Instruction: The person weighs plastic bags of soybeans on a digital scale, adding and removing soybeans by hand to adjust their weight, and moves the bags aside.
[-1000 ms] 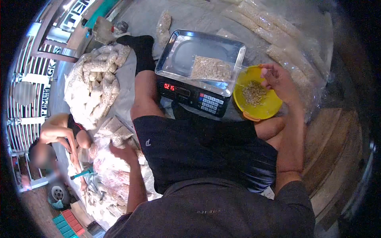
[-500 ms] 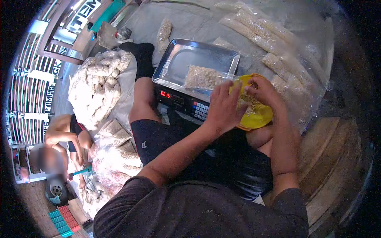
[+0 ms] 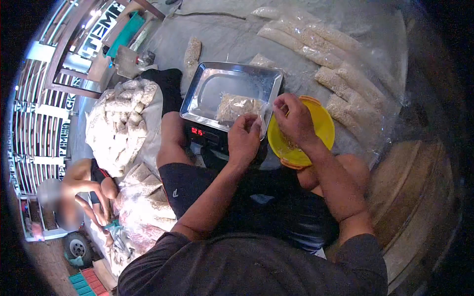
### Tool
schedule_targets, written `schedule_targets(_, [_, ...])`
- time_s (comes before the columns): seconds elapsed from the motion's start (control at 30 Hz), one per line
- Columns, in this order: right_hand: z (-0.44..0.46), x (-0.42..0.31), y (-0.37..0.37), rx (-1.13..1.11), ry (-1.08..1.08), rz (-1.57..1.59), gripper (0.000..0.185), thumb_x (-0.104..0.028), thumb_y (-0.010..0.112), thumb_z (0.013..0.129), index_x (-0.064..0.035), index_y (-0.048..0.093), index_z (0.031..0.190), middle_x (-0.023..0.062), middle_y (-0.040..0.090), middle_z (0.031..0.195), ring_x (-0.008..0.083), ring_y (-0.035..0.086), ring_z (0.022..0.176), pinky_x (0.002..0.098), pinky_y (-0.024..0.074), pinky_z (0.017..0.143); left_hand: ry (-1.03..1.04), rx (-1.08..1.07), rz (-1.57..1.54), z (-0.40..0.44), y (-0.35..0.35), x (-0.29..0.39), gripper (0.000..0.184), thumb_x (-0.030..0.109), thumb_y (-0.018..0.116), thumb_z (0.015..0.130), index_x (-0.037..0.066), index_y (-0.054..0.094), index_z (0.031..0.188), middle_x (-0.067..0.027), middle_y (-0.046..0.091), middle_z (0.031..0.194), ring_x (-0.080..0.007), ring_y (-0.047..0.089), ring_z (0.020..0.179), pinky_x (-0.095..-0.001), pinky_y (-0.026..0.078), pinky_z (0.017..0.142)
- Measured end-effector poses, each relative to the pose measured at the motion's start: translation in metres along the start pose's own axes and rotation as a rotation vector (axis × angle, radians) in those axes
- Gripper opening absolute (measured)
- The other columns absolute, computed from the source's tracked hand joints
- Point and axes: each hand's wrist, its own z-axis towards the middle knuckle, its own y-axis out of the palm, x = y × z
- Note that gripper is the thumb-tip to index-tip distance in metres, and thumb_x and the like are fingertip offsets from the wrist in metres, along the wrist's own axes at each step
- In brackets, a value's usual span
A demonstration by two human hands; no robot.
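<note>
A clear plastic bag of pale beans lies on the shiny metal tray of a digital scale, whose red display reads about 0.215. My left hand is at the bag's loose end, thumb and fingers closed on the plastic. My right hand is over a yellow basin, its fingers curled together close to the bag's end. Whether they grip the plastic film or some beans is not clear. The hand and forearm hide part of the basin's inside.
Several filled bags lie in rows on the grey sheet at the upper right. A large heap of filled bags is at the left. Another person bends over more bags at the lower left. Wooden boards are at the right.
My left hand has moved from the basin's edge to the bag's end and closed. My right hand has come across the basin toward the tray. The view has shifted slightly.
</note>
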Motion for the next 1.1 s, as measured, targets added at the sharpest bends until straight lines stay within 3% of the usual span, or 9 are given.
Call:
schedule_targets(0.1, [-0.008, -0.027, -0.011, -0.156, -0.02, 0.22, 0.021, -0.022, 0.071, 0.09, -0.0056, 0.066, 0.102, 0.0161, 0.07, 0.099, 0.0356, 0.069, 0.087, 0.0428, 0.0556, 0.076, -0.106, -0.085, -0.13, 0.0, -0.007, 0.007, 0.021, 0.014, 0.066, 0.098, -0.002, 0.068, 0.112, -0.0071, 0.073, 0.096, -0.0117, 0.066, 0.082, -0.0278, 0.055, 0.075])
schedule_targets(0.2, [-0.012, -0.022, -0.001, -0.239, -0.153, 0.041, 0.017, -0.016, 0.072, 0.09, -0.0046, 0.067, 0.101, 0.0105, 0.069, 0.095, 0.0233, 0.067, 0.08, 0.0334, 0.0534, 0.07, -0.101, -0.011, -0.209, 0.002, -0.009, -0.003, 0.018, 0.013, 0.066, 0.097, -0.001, 0.069, 0.107, -0.0093, 0.072, 0.091, -0.0147, 0.067, 0.08, -0.03, 0.053, 0.073])
schedule_targets(0.3, [-0.013, -0.016, -0.004, -0.231, -0.334, -0.199, 0.015, -0.013, 0.072, 0.091, -0.0051, 0.069, 0.103, 0.0089, 0.069, 0.1, 0.0206, 0.066, 0.079, 0.0304, 0.0522, 0.068, 0.0, 0.076, -0.153, 0.006, -0.012, -0.008, 0.017, 0.014, 0.065, 0.097, 0.0, 0.07, 0.104, -0.0123, 0.072, 0.089, -0.0189, 0.068, 0.078, -0.0321, 0.053, 0.071])
schedule_targets(0.43, [-0.014, -0.045, 0.004, -0.189, -0.27, 0.137, 0.018, -0.011, 0.073, 0.089, -0.0055, 0.07, 0.106, 0.0108, 0.071, 0.106, 0.0228, 0.069, 0.084, 0.0318, 0.0534, 0.068, 0.22, 0.07, -0.066, 0.0, -0.019, 0.0, 0.018, 0.015, 0.064, 0.096, 0.0, 0.07, 0.104, -0.015, 0.071, 0.088, -0.0229, 0.069, 0.076, -0.0333, 0.053, 0.07])
schedule_targets(0.5, [-0.013, -0.045, 0.014, -0.222, -0.246, 0.158, 0.019, -0.009, 0.074, 0.088, -0.0049, 0.07, 0.106, 0.0125, 0.071, 0.109, 0.025, 0.07, 0.087, 0.033, 0.0546, 0.07, 0.152, 0.098, -0.062, 0.0, -0.017, -0.005, 0.016, 0.014, 0.064, 0.096, 0.0, 0.07, 0.104, -0.0145, 0.071, 0.089, -0.0226, 0.069, 0.075, -0.0335, 0.053, 0.07])
schedule_targets(0.7, [-0.016, -0.038, 0.013, -0.333, -0.424, -0.136, 0.027, -0.007, 0.075, 0.086, -0.0037, 0.07, 0.112, 0.014, 0.07, 0.118, 0.0266, 0.072, 0.093, 0.0331, 0.0571, 0.075, 0.123, 0.144, -0.116, 0.01, -0.028, -0.011, 0.015, 0.014, 0.064, 0.096, 0.001, 0.07, 0.102, -0.0141, 0.07, 0.087, -0.0245, 0.069, 0.075, -0.036, 0.053, 0.071])
schedule_targets(0.8, [-0.016, -0.059, 0.021, -0.393, -0.183, -0.063, 0.031, -0.012, 0.074, 0.085, -0.0074, 0.069, 0.116, 0.0137, 0.069, 0.121, 0.0343, 0.069, 0.103, 0.0411, 0.0581, 0.083, 0.151, 0.122, -0.07, 0.011, -0.034, -0.003, 0.014, 0.013, 0.063, 0.096, 0.001, 0.069, 0.102, -0.0159, 0.069, 0.089, -0.0297, 0.068, 0.079, -0.0385, 0.054, 0.073])
schedule_targets(1.0, [-0.008, -0.05, 0.028, -0.433, -0.353, -0.469, 0.032, -0.015, 0.074, 0.082, -0.0049, 0.067, 0.112, 0.0166, 0.07, 0.105, 0.0391, 0.07, 0.093, 0.0443, 0.0582, 0.078, 0.432, -0.011, 0.016, 0.01, -0.034, -0.007, 0.017, 0.012, 0.061, 0.095, 0.003, 0.066, 0.108, -0.0191, 0.067, 0.097, -0.0415, 0.066, 0.091, -0.0464, 0.054, 0.081])
schedule_targets(1.1, [-0.015, -0.008, 0.042, -0.478, -0.048, -0.675, 0.028, -0.025, 0.073, 0.083, -0.0058, 0.068, 0.103, 0.02, 0.069, 0.09, 0.0408, 0.07, 0.083, 0.0478, 0.0578, 0.073, 0.459, -0.111, 0.069, 0.008, -0.029, -0.011, 0.019, 0.01, 0.06, 0.094, 0.003, 0.065, 0.112, -0.0201, 0.067, 0.099, -0.0423, 0.066, 0.093, -0.0469, 0.053, 0.084])
